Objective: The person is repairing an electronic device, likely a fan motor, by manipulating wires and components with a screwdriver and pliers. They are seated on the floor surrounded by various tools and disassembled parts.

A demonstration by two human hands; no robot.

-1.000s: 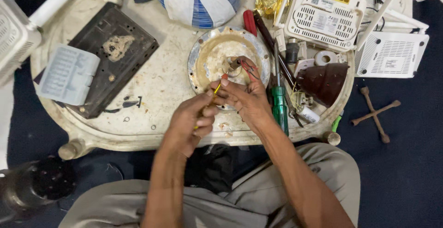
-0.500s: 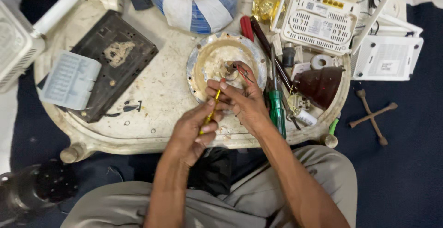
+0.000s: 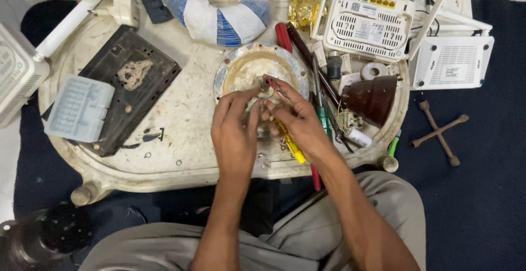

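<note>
Mid-step: wiring work over round cream metal disc (image 3: 249, 68). Left hand (image 3: 235, 131) pinching small part; right hand (image 3: 298, 123) gripping yellow-handled screwdriver (image 3: 289, 142). Next: steady, fine tip placement.

Label (image 3: 376, 31): white rectangular sticker on the underside of the white router (image 3: 368, 21), top right of the table. Second label (image 3: 452, 73): small white sticker on the router (image 3: 452, 63) further right. Gold foil wrapper (image 3: 302, 5): crumpled, beside the first router. No screens or signs visible.
</note>
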